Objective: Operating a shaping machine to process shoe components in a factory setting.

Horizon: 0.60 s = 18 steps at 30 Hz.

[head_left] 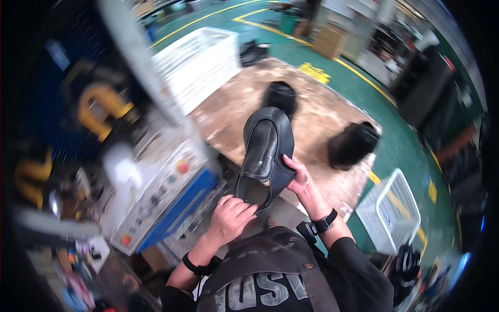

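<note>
A black slip-on shoe with a perforated panel along its top is held up in front of me, toe pointing away. My left hand has its fingers closed on the rim at the heel end. On the right side of the shoe, my right hand grips the side, thumb on top. The foot opening faces me. Just beyond the toe, a dark rounded object stands on the brown worktable. Another black object, blurred, sits near the table's right edge.
To my left is a machine with a control panel carrying red buttons, and yellow curved parts. One white plastic crate stands at the table's far left; another crate is right of the table. Green floor with yellow lines lies beyond.
</note>
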Motion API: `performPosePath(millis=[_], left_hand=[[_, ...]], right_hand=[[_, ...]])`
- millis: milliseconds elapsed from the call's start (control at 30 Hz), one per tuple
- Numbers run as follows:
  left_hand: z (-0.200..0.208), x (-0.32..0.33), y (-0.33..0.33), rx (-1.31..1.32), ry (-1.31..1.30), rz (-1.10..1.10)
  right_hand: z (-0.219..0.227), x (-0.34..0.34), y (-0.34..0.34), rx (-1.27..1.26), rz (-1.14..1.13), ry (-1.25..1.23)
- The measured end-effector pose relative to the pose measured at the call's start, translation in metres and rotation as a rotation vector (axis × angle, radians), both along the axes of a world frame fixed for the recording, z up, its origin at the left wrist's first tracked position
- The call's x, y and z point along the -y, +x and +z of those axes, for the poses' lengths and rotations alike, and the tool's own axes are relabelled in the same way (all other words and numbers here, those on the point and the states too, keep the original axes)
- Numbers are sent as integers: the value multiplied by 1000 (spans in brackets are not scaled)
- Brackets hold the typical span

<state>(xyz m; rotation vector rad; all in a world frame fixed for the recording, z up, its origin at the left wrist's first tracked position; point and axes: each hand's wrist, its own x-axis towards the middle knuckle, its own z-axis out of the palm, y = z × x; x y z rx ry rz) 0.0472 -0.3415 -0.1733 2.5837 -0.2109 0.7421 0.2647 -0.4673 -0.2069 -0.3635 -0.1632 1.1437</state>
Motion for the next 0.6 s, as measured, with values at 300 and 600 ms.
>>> performPosePath(millis=[300, 600], left_hand=[[64, 136, 265, 154, -4, -534], [-6, 210, 443, 14, -238, -468]], right_hand=[[67, 240, 153, 518, -994, -449], [3, 259, 164, 1122, -1262, -1138]])
